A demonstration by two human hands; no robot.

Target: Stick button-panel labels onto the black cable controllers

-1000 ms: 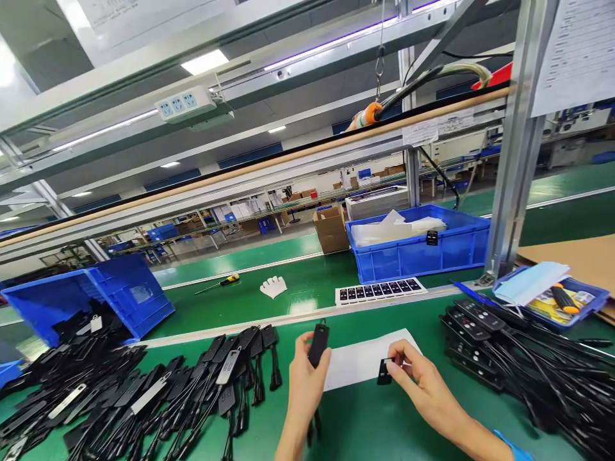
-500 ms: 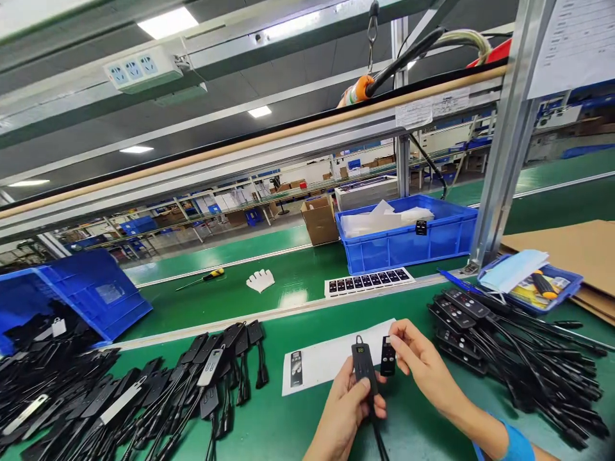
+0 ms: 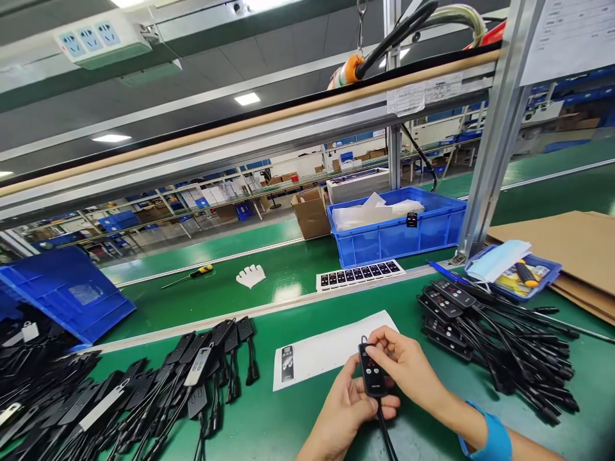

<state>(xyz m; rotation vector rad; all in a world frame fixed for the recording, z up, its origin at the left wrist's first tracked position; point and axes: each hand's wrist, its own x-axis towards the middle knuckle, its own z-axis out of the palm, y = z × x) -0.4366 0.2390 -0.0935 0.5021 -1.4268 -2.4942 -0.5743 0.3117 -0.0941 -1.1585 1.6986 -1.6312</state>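
A black handheld controller [image 3: 378, 393] with a hanging loop at its top and a cable below rests in my left hand [image 3: 348, 403], whose fingers wrap round it. Over its front face lies a black sticker label [image 3: 373, 378] with printed buttons. My right hand [image 3: 401, 362] pinches the label's upper end between thumb and fingers, against the controller's top. Behind the hands is a white backing sheet [image 3: 331, 346] with one label left on it at the left end.
Many black controllers with cables [image 3: 158, 384] are heaped at left, and a stack of labelled ones [image 3: 451, 314] lies at right. Beyond are a sticker sheet [image 3: 360, 276], a glove [image 3: 250, 276], a screwdriver [image 3: 195, 273], a blue bin [image 3: 398, 234] and a small tray [image 3: 542, 282].
My right hand has moved left, bringing the label from beside the controller onto its front face. The controller's display is now covered. The view has shifted slightly.
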